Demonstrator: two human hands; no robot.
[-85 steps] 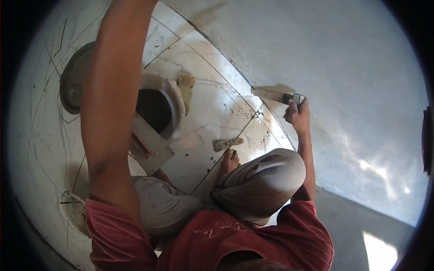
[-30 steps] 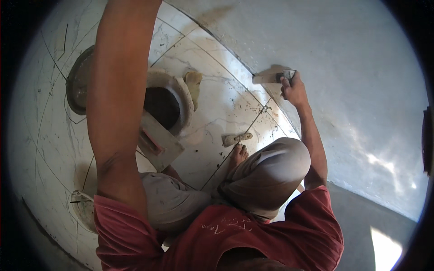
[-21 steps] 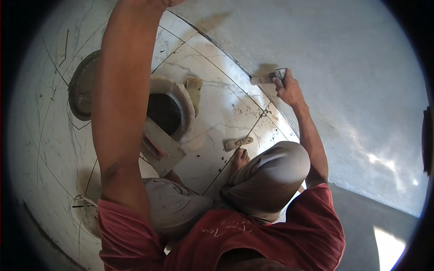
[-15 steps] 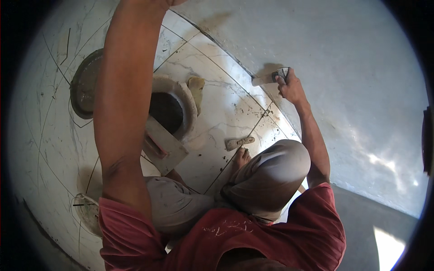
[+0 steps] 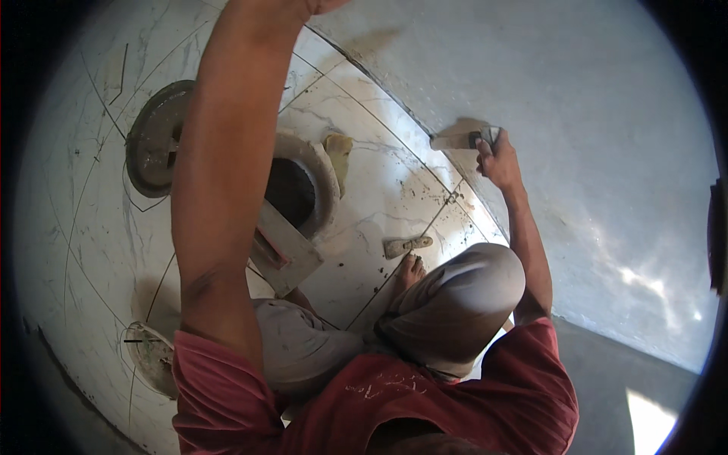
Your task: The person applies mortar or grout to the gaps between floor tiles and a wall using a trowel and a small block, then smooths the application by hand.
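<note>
My right hand is closed around the handle of a putty knife. Its blade lies against the grey wall, low down by the wall's foot. My left arm stretches forward across the view. Only a sliver of my left hand shows at the top edge, with its fingers cut off from sight. A second putty knife lies on the tiled floor in front of my foot. A flat rectangular trowel with a reddish handle is beside the mortar bucket, partly behind my left arm.
A yellowish sponge-like piece rests against the bucket. Further left stands a dark round basin, partly hidden by my arm. A whitish pail is at lower left. Crumbs of mortar dot the marbled tiles near the wall.
The floor and the things on it appear shifted slightly right and down. My left arm has moved a little right; my right hand with the putty knife sits slightly lower and to the right.
</note>
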